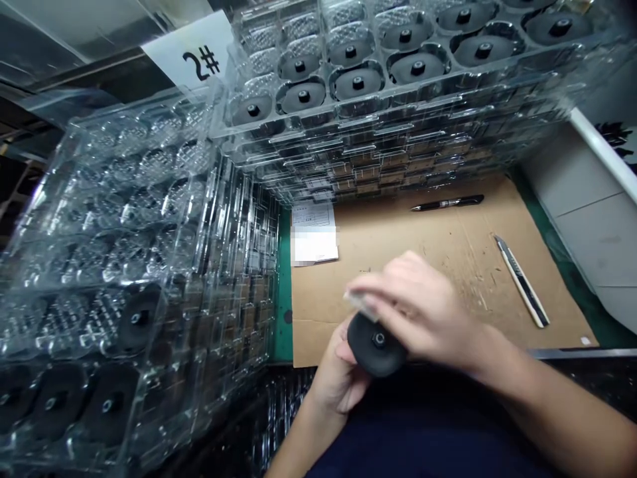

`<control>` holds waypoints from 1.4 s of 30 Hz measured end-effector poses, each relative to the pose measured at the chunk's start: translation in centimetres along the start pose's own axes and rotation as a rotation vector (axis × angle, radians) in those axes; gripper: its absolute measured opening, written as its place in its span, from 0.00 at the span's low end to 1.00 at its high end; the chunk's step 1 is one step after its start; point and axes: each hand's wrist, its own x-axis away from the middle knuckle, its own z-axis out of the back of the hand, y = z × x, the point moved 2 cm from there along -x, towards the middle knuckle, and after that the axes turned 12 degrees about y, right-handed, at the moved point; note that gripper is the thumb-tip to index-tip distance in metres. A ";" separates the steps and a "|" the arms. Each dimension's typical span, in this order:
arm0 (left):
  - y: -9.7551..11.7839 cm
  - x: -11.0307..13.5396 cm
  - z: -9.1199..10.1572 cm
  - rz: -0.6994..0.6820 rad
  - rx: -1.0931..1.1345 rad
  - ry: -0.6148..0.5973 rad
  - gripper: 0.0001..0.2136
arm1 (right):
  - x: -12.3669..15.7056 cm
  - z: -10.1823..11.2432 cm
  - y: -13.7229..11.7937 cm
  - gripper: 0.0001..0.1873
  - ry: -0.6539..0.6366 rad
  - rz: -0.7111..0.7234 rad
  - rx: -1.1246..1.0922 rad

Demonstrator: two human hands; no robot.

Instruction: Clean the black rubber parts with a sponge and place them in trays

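Note:
My left hand is closed around a black oval rubber-like part with a short hub and a metal-looking nut at its centre. The part is tilted, hub side up, above the front edge of the cardboard. My right hand, blurred by motion, pinches a small pale flat piece between thumb and fingers. That piece is at the part's upper rim; whether it is cloth or paper I cannot tell. The right fingers partly cover the part's far side.
Cardboard lies on a green surface, bearing a utility knife, a pen and a paper slip. Stacked clear plastic trays with similar black parts stand behind. More trays rise at left. A "2#" sign stands at upper left.

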 end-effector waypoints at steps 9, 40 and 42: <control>0.1 -0.3 0.3 0.142 0.297 -0.339 0.27 | 7.3 -1.0 10.3 0.14 0.067 -0.428 0.296; -0.4 0.2 -0.1 0.147 0.309 -0.304 0.24 | 10.6 -2.2 9.5 0.25 0.159 -0.603 0.414; -0.4 0.2 0.1 0.113 0.285 -0.237 0.24 | 10.0 -3.2 9.9 0.23 0.110 -0.575 0.426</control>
